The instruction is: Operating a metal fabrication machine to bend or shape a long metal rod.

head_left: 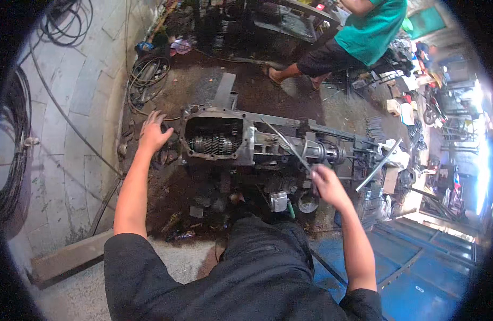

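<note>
The gearbox (249, 145) lies crosswise before the person, gears (214, 145) showing inside its open top. At the gearbox's left end, the left hand (156, 134) has its fingers spread wide; I cannot tell if they touch. The right hand (329, 185), nearer the person, closes its fingers around a metal rod (287, 141) slanting over the gearbox's right part.

Your left forearm (133, 198) stretches forward and slightly rightward from a short dark sleeve (134, 262). At its end, your left hand (156, 136) is open, back of the hand upward, the fingers (155, 116) spread and pointing ahead, the thumb (167, 134) held out to the right. Your right forearm (359, 241) angles forward and inward, bent at the elbow. Your right hand (329, 185) is curled into a grip, fingers toward the left. Your hands are well apart, the left one farther forward.
</note>
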Demonstrator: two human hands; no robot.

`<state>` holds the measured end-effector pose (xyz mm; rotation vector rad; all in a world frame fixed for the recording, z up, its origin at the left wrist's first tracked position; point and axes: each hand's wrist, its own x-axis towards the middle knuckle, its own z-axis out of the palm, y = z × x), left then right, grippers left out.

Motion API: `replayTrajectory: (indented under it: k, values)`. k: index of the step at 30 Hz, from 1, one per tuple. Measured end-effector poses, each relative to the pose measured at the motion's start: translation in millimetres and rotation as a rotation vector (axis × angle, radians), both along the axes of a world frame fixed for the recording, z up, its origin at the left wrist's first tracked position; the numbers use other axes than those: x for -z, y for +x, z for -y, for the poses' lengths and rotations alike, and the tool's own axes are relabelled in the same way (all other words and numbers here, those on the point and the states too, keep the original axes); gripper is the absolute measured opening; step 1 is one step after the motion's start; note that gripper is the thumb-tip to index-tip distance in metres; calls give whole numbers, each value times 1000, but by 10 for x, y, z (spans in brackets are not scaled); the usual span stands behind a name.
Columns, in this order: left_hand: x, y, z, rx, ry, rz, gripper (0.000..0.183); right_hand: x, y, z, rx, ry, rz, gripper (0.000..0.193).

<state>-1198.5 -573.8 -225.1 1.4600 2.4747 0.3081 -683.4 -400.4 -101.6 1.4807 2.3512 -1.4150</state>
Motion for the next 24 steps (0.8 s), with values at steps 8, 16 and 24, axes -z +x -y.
replayTrajectory:
  k: [8,16,24]
  values:
    - [2,37,12,-69,-30,-7,62,28,842,1110,466,-374,-207,18]
    - [108,114,149,-180,272,91,53,385,730,1076,393,-213,-145,21]
    - [-412,1761,49,-177,773,217,26,-217,-3,629,784,-725,-327,16]
